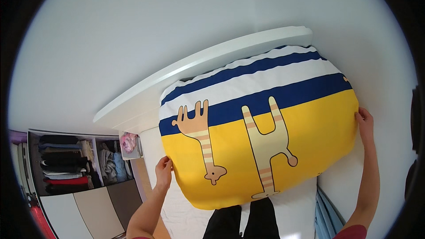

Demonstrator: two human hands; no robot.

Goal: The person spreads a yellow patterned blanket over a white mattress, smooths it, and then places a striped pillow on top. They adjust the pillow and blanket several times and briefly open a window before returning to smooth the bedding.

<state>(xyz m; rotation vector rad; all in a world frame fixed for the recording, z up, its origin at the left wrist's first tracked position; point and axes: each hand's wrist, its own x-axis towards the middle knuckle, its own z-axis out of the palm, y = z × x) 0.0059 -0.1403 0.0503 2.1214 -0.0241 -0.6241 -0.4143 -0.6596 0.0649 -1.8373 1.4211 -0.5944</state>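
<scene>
A large piece of padded bedding (318, 132), possibly a folded quilt, spreads before me. Its yellow lower part carries upside-down giraffe prints, and navy and white stripes cross the upper part. My left hand (164, 172) pinches its left edge between thumb and fingers. On the opposite side my right hand (366, 124) grips the right edge, a little higher in view. The upper end lies against the white headboard (206, 59). Beneath it shows a white bed sheet (295, 202), on which my legs in black trousers (244, 220) rest.
White walls rise behind the headboard and to the right. At left stands a wardrobe (96, 212) with stacked folded clothes (63, 162). A nightstand (131, 146) holding a pink item sits beside the bed. Blue fabric (327, 212) hangs or lies at the right bed edge.
</scene>
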